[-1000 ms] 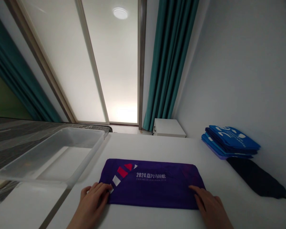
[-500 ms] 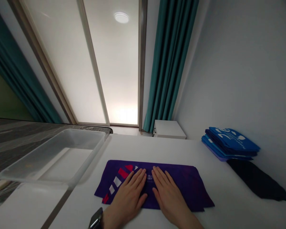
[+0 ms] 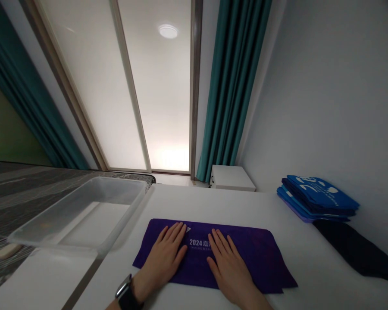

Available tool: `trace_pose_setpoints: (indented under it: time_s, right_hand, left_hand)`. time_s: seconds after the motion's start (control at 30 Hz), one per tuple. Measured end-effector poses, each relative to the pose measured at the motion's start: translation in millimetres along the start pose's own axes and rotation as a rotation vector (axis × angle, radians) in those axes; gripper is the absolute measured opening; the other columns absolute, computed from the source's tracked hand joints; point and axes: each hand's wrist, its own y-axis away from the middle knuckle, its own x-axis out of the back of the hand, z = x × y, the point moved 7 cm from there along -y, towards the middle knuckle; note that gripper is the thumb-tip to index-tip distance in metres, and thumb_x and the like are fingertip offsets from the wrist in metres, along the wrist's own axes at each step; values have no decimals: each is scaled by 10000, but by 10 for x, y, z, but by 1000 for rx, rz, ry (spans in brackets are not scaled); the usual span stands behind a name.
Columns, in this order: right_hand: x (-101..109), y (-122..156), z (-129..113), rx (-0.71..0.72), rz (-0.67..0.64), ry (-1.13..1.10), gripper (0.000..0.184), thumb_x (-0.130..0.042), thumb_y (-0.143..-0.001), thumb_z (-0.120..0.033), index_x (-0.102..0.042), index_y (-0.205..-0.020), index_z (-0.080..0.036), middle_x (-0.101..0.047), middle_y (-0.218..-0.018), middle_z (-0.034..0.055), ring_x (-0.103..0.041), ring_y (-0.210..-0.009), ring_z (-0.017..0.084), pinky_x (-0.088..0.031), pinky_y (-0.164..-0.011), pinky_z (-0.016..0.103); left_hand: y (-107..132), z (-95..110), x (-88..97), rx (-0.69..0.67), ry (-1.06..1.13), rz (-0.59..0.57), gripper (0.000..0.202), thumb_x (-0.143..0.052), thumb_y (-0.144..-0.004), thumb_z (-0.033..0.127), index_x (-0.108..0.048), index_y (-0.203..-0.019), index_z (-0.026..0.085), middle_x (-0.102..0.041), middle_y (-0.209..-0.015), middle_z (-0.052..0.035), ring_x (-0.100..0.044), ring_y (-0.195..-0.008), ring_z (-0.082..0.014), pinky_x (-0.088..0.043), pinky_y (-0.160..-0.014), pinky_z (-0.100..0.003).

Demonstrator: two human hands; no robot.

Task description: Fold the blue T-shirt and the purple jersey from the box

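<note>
Pressing both palms flat on folded purple cloth, your left hand and right hand apart, fingers spread, nothing gripped. Printed "2024" shows between them. Cloth lies flat on white table. Watch on your left wrist. Clear plastic bin just beside table's left edge. Stack of blue folded cloths at right, against wall; dark cloth just nearer you.
</note>
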Motion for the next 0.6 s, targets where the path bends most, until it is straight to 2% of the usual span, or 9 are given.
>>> trace_pose_setpoints:
  time_s: [0.07, 0.13, 0.23, 0.3, 0.4, 0.5, 0.6]
  right_hand:
    - [64, -19, 88, -17, 58, 20, 552, -290, -1009, -439, -372, -1486, -173, -393, -1531, 74, -347, -1397, 249, -248, -1147, 433]
    - [174, -42, 260, -77, 129, 51, 474, -322, -1002, -350, -463, -1423, -183, -527, -1415, 101, -465, -1285, 252, -343, -1060, 418]
    - [353, -62, 612, -196, 220, 140, 348, -359, -977, -245, -609, -1215, -197, -648, -1138, 109, -567, -1052, 257, -409, -882, 399]
    - [430, -61, 831, -248, 259, 216, 262, -405, -959, -225, -641, -1068, -193, -647, -1009, 97, -569, -965, 258, -396, -823, 388]
    - [440, -52, 1059, -280, 285, 268, 155, -474, -936, -236, -624, -932, -200, -621, -918, 73, -558, -909, 249, -371, -787, 366]
    - [372, -46, 1145, -283, 299, 233, 113, -499, -927, -248, -594, -882, -207, -609, -891, 53, -554, -880, 234, -357, -772, 345]
    - [306, -51, 1130, -263, 311, 161, 113, -477, -935, -245, -579, -902, -206, -620, -905, 48, -558, -887, 228, -350, -778, 340]
  left_hand:
    - [-53, -240, 100, 137, 13, 2, 393, -394, -986, 306, -519, -1343, 200, -603, -1307, -95, -533, -1202, -257, -409, -1001, -436]
    - [-108, -413, 174, 222, 19, -32, 286, -393, -971, 265, -630, -1118, 200, -666, -1116, -85, -587, -1053, -255, -431, -915, -424]
    - [-184, -523, 224, 249, 22, -98, 218, -423, -950, 277, -625, -914, 205, -667, -964, -69, -595, -951, -250, -418, -858, -399]
    - [-213, -551, 218, 258, 23, -115, 202, -435, -943, 299, -603, -880, 205, -660, -934, -68, -595, -923, -248, -410, -831, -381]
    - [-220, -582, 169, 275, 31, -93, 211, -429, -942, 319, -574, -841, 204, -656, -897, -64, -596, -884, -244, -397, -804, -372]
    - [-207, -595, 131, 263, 45, -37, 216, -432, -935, 331, -557, -808, 208, -653, -869, -52, -590, -874, -244, -381, -798, -377]
    - [-191, -591, 113, 240, 70, -18, 211, -444, -926, 341, -562, -809, 212, -653, -872, -42, -585, -879, -241, -373, -798, -380]
